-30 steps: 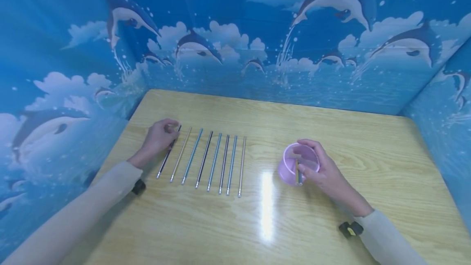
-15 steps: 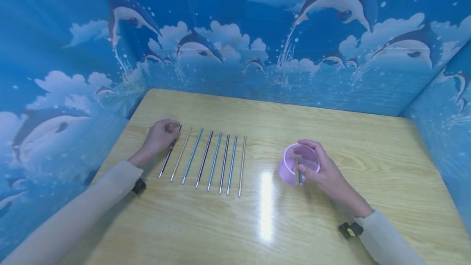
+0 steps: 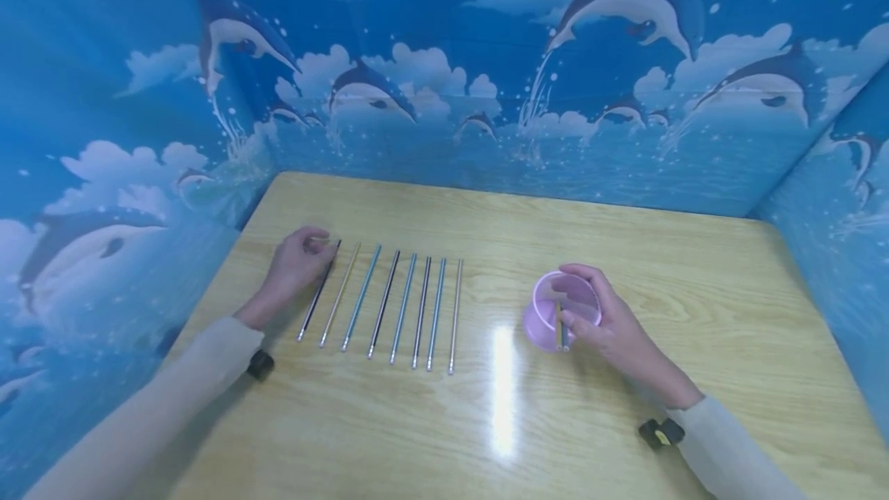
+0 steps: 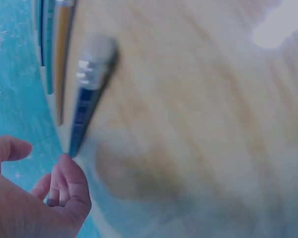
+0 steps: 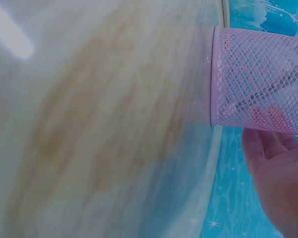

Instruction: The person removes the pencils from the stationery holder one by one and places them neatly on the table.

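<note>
Several pencils with silver eraser ends lie side by side on the table, including a yellow pencil (image 3: 340, 295), a teal pencil (image 3: 361, 298) and a pinkish-brown pencil (image 3: 455, 315). My left hand (image 3: 295, 265) is at the far end of the leftmost dark blue pencil (image 3: 310, 312). In the left wrist view a fingertip is right at that pencil's (image 4: 84, 109) end, with the thumb held apart. My right hand (image 3: 618, 330) grips a pink mesh pencil cup (image 3: 538, 324) by its side. Two pencils, one yellow and one dark, lean inside the cup; the dark pencil (image 5: 273, 87) shows through the mesh.
The wood-grain table (image 3: 417, 430) reaches back to a blue dolphin-print curtain (image 3: 430, 130), which also rises at both sides. A bright light reflection falls on the tabletop between the pencil row and the cup.
The leftmost dark pencil was nudged slightly right, toward the yellow one. My left hand has since shifted a little left, its fingers looser. The right hand and cup have kept their place.
</note>
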Available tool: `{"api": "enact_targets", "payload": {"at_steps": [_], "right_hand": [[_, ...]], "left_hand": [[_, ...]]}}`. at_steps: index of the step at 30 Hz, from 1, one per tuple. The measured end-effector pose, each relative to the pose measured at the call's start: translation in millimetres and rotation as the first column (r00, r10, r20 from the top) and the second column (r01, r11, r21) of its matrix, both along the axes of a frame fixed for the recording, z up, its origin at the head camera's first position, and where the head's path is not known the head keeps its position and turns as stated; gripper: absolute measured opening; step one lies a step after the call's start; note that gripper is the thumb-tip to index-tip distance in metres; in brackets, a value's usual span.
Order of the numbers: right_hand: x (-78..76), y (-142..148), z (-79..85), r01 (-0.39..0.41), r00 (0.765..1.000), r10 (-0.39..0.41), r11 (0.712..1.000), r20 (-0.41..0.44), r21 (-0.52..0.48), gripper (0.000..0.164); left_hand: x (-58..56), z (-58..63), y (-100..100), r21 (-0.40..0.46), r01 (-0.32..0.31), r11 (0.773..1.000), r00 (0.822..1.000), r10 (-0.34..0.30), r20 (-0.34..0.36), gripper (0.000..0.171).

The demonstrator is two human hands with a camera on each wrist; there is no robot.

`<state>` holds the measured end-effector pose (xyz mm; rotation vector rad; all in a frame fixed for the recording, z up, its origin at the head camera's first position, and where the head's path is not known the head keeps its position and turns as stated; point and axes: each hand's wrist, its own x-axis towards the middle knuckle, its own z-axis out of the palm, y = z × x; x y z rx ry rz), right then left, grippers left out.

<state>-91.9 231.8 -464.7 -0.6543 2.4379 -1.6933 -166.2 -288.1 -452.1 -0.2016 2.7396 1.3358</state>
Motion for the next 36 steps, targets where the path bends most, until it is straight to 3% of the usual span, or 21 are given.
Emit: {"api": "enact_targets", "payload": {"at_steps": [7, 14, 19, 25, 30, 34, 36], "right_hand": [[-0.1, 0.0, -1.4, -0.002, 1.0, 0.002, 1.0, -0.008, 0.002, 0.064], [-0.9, 1.3, -1.9, -0.008, 1.0, 0.008, 1.0, -0.01, 0.005, 0.064], [-1.0, 1.7, -0.7, -0.014, 1.0, 0.014, 1.0, 0.007, -0.002, 0.063], [0.3, 3.5, -0.2, -0.017, 1.0, 0.017, 1.0, 0.01, 0.005, 0.062], [-0.4, 4.4, 1.3, -0.004, 1.0, 0.004, 1.0, -0.006, 0.007, 0.062], [-0.5, 2.6, 1.4, -0.014, 1.0, 0.014, 1.0, 0.002, 0.0, 0.062], [0.3, 2.7, 1.3, -0.022, 1.0, 0.022, 1.0, 0.014, -0.004, 0.062]], "left_hand": [[8.2, 15.7, 3.4, 0.08, 0.016, 0.997, 0.996, -0.009, -0.089, 0.053], [19.4, 30.9, 30.3, 0.184, 0.139, 0.973, 0.972, -0.098, -0.213, 0.045], [35.5, 40.2, 65.4, 0.286, 0.227, 0.931, 0.959, -0.164, -0.23, 0.039], [50.1, 47.9, 111.9, 0.419, 0.306, 0.855, 0.945, -0.221, -0.24, 0.038], [58.6, 45.1, 146.3, 0.505, 0.401, 0.764, 0.914, -0.298, -0.276, 0.038], [64.1, 40.3, 165.1, 0.524, 0.455, 0.72, 0.89, -0.346, -0.297, 0.039], [66.4, 38.2, 172.4, 0.518, 0.473, 0.712, 0.88, -0.362, -0.307, 0.039]]}}
